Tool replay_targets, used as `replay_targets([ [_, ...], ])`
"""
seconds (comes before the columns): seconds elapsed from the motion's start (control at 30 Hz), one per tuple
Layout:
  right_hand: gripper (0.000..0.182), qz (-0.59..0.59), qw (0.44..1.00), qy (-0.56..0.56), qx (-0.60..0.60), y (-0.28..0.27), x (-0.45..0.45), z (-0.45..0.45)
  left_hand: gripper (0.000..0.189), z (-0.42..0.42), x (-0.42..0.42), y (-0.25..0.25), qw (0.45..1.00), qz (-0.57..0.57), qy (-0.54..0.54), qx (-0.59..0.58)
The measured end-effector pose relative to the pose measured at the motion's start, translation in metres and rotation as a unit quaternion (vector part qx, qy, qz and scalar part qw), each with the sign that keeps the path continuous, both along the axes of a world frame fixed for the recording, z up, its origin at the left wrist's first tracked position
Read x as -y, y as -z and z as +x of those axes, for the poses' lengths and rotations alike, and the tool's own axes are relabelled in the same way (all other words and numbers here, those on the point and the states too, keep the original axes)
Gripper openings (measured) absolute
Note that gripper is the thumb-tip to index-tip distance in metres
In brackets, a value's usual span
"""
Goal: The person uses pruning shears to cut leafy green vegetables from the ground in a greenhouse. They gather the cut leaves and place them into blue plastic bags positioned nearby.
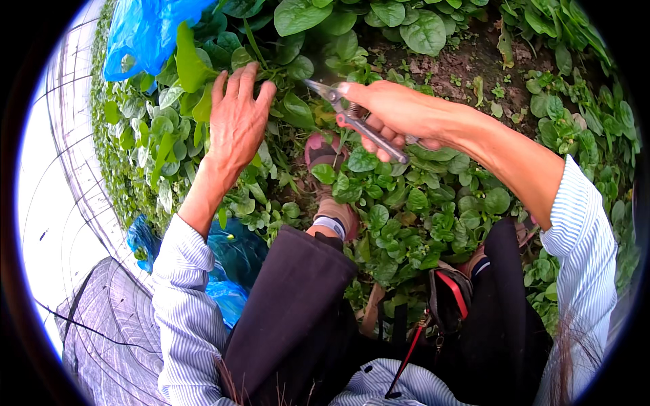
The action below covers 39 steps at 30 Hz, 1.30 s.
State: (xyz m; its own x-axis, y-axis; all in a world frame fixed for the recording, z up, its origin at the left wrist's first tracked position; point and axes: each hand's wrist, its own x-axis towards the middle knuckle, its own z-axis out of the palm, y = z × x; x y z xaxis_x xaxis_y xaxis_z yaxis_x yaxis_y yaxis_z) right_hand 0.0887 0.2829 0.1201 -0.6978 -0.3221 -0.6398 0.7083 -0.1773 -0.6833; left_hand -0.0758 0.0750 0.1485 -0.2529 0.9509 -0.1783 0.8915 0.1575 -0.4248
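My left hand (236, 114) reaches into the low leafy plants, back of the hand up, fingers curled over leafy green stems (192, 63). Broad leaves stick out past its fingers, and the palm is hidden. In my right hand (391, 111) is a pair of pruning shears (363, 124) with grey handles, a coil spring and a red part by the pivot. The blades point left towards the stems beside my left thumb, a short gap away from it.
A blue plastic bag (152, 35) lies on the plants at upper left. More blue plastic (236, 248) is beside my left knee. My shoe (325, 149) stands among the plants (391, 223). A small black-and-red pouch (449, 294) hangs between my legs. Bare soil (457, 66) shows at upper right.
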Motion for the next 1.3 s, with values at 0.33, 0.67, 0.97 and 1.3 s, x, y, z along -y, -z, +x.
replay_targets([
  [0.33, 0.059, -0.003, 0.999, -0.032, -0.027, 0.016, 0.025, -0.049, 0.078, -0.016, 0.003, 0.007, 0.996, -0.042, -0.063, -0.053],
  [0.67, 0.059, 0.019, 0.999, -0.029, -0.014, 0.023, 0.033, -0.067, 0.063, -0.013, 0.003, 0.007, 0.997, -0.019, -0.057, -0.044],
  [0.97, 0.059, 0.017, 0.999, -0.01, -0.033, 0.014, 0.024, -0.048, 0.076, -0.012, 0.02, 0.009, 0.994, -0.012, -0.096, -0.045],
  [1.3, 0.06, 0.016, 0.996, -0.08, -0.026, 0.025, 0.038, -0.066, 0.064, -0.011, 0.011, 0.01, 0.996, 0.002, -0.08, -0.046],
])
